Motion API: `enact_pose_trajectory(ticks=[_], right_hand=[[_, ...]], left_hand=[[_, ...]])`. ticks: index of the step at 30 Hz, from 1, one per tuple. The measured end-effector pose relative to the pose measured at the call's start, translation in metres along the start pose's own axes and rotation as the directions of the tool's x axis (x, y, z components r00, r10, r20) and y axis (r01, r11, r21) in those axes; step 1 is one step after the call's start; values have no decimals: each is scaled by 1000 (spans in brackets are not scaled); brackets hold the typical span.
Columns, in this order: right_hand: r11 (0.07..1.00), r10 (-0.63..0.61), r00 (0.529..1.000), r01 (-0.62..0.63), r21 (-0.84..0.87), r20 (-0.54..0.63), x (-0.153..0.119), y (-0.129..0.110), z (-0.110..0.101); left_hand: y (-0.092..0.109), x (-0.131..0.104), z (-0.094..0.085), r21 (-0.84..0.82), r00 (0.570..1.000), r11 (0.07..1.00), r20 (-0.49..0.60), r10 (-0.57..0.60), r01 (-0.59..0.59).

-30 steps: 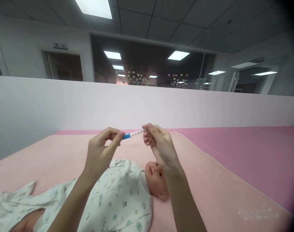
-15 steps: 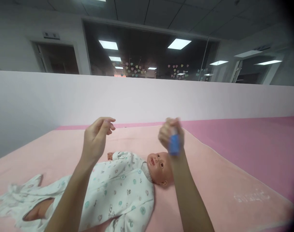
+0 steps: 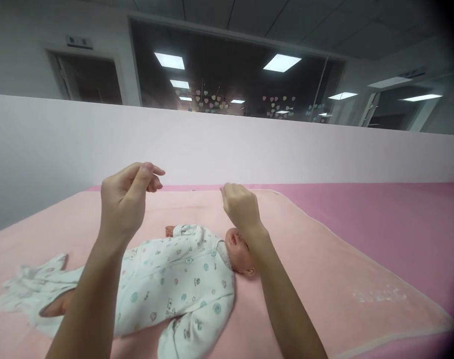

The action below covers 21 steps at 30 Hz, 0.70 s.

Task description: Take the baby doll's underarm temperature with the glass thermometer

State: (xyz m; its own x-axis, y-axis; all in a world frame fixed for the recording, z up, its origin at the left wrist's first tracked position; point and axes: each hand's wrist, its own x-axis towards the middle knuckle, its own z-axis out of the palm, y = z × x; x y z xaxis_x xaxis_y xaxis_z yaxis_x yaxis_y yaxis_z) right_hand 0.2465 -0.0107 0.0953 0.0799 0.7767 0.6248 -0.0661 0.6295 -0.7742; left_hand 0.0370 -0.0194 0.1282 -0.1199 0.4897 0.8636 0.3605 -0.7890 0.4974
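My left hand [image 3: 125, 197] is raised above the doll's body, its thumb pressed against curled fingers. Whether anything small sits in that pinch, I cannot make out. My right hand [image 3: 242, 205] is closed in a fist, its back toward me, in front of the doll's head. The small blue object it held a moment earlier is hidden now. Below lies a baby doll [image 3: 239, 252] on its back, head to the right, its eyes partly covered by my right forearm. It wears a white patterned sleepsuit [image 3: 174, 279], and bare skin shows through an opening near the legs.
A peach blanket [image 3: 305, 279] with pale lettering at its right corner lies under the doll, over a pink mat [image 3: 379, 224]. A low white wall [image 3: 197, 144] runs behind. Beyond it are a large window [image 3: 227, 75] and a doorway [image 3: 90, 77].
My left hand has moved left and slightly up. The right hand has turned and shifted left, and the blue object is no longer visible. The view has tilted slightly.
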Motion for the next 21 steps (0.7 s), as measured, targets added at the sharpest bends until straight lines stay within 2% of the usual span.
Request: enact_pose_trajectory(ticks=[5, 9, 15, 18, 20, 21], right_hand=[[997, -25, 1000, 26, 74, -14, -8, -17, 7], [996, 41, 999, -40, -77, 2, -5, -18, 9], [993, -63, 995, 55, -100, -76, -12, -30, -5], [979, -64, 992, 42, -201, -106, -30, -29, -9], [955, -103, 981, 51, -294, -163, -51, -26, -17], [937, -150, 959, 60, -343, -242, -65, -25, -23]], left_hand=[[7, -1, -3, 77, 999, 996, -28, 44, -42], [8, -1, -7, 50, 997, 997, -37, 65, -63], [12, -3, -5, 110, 997, 991, 42, 69, -74], [8, -16, 7, 151, 985, 985, 162, 59, -84], [-2, -34, 19, 207, 943, 975, 332, 9, -82], [-8, -46, 25, 239, 905, 967, 425, -23, -87]])
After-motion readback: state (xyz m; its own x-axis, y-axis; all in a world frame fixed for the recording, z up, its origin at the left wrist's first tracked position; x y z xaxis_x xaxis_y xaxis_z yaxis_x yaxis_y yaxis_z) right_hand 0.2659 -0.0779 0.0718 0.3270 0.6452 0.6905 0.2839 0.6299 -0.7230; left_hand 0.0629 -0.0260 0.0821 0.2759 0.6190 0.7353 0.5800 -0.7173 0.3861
